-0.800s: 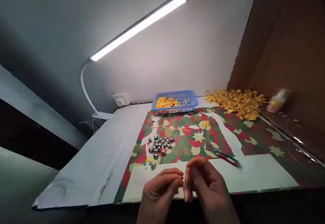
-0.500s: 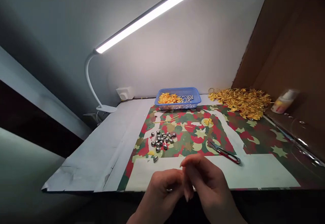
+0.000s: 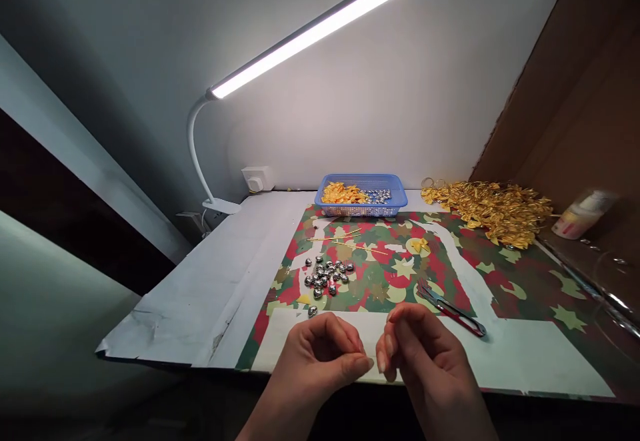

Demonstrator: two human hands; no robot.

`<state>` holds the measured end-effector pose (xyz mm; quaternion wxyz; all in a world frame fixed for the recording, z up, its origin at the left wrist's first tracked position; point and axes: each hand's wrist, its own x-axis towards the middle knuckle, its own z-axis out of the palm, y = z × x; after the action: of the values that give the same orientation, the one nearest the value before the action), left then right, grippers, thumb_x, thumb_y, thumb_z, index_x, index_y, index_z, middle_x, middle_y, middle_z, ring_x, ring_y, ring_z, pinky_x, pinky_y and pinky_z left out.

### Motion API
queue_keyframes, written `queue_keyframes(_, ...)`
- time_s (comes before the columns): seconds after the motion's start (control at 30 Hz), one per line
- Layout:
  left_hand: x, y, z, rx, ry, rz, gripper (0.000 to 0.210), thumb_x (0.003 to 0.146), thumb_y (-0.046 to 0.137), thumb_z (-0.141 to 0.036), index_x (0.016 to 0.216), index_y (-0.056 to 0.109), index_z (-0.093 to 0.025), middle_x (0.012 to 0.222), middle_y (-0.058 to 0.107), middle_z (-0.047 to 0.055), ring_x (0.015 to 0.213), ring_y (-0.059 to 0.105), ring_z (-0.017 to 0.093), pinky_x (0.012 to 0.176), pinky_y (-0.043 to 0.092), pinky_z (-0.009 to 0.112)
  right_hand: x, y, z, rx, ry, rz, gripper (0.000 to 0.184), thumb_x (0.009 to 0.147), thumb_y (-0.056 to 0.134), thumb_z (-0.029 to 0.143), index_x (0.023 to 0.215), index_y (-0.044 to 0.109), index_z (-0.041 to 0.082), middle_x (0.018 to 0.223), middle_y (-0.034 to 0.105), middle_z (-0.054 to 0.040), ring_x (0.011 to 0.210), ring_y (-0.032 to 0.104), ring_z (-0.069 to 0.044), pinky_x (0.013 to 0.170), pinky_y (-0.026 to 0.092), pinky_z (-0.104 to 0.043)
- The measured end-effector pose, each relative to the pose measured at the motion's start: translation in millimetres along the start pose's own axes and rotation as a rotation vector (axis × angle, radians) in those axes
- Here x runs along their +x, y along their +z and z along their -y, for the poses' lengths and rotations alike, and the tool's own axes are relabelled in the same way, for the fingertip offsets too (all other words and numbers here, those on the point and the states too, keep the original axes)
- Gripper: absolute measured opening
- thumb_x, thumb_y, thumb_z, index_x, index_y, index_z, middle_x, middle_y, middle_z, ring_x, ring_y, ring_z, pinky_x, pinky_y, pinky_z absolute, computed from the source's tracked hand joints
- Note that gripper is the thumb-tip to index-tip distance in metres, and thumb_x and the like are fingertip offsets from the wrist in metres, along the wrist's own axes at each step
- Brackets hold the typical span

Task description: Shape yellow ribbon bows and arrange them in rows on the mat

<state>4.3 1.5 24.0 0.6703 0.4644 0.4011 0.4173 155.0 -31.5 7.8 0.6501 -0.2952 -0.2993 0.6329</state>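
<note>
My left hand [image 3: 323, 354] is raised at the table's front edge, thumb and forefinger pinched together. Whatever they hold is too small to make out. Close beside it, my right hand [image 3: 433, 354] has its fingers curled inward and its thumb against them, its grip also hidden. A narrow gap separates the fingertips of both hands. Silver jingle bells [image 3: 326, 276] lie in a loose cluster beyond my left hand, with one single bell [image 3: 313, 311] nearer. Past my right hand rest red-handled thread snips [image 3: 455, 313]. A yellow bow [image 3: 420, 246] lies farther back on the patterned sheet.
At the back stands a blue basket [image 3: 361, 209] with yellow bows and silver bells. A heap of gold bows [image 3: 493, 211] is at right, near a white bottle [image 3: 583, 216]. Yellow cords [image 3: 357, 248] lie mid-table. A lit lamp [image 3: 320, 31] hangs above.
My hands were together and have drawn apart, leaving a gap between the fingertips. The whole view has shifted slightly; the table items look undisturbed.
</note>
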Motion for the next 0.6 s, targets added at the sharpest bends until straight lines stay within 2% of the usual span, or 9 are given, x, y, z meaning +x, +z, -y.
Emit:
queue_keyframes(0.17, -2.6, 0.6, -1.0, -0.020, -0.033, 0.016, 0.027, 0.064, 0.086, -0.014, 0.059, 0.060, -0.016, 0.062, 0.064, -0.001, 0.056, 0.052, 0.011, 0.054, 0.040, 0.022, -1.0, -2.2, 0.3, -0.031, -0.026, 0.003, 0.018, 0.090, 0.065, 0.040, 0.091, 0.070, 0.023, 0.061, 0.058, 0.0030, 0.057, 0.054, -0.010, 0.061, 0.042, -0.024)
queue_keyframes(0.37, -2.8, -2.6, 2.5, -0.036, -0.023, 0.014, 0.027, 0.063, 0.087, -0.015, 0.061, 0.060, -0.016, 0.061, 0.061, -0.003, 0.056, 0.049, 0.010, 0.053, 0.038, 0.020, 3.1, -14.6, 11.8, -0.097, -0.106, -0.117, 0.017, 0.089, 0.067, 0.040, 0.090, 0.069, 0.023, 0.058, 0.052, 0.0041, 0.055, 0.045, -0.008, 0.055, 0.034, -0.021)
queue_keyframes(0.6, 2.8, 7.8, 2.6, 0.014, -0.038, 0.021, 0.028, 0.062, 0.086, -0.017, 0.060, 0.058, -0.017, 0.061, 0.060, -0.002, 0.058, 0.049, 0.010, 0.055, 0.040, 0.020, 5.2, -27.6, 23.7, 0.005, -0.061, -0.235, 0.018, 0.079, 0.078, 0.039, 0.087, 0.070, 0.024, 0.061, 0.055, 0.0036, 0.054, 0.048, -0.007, 0.054, 0.038, -0.019)
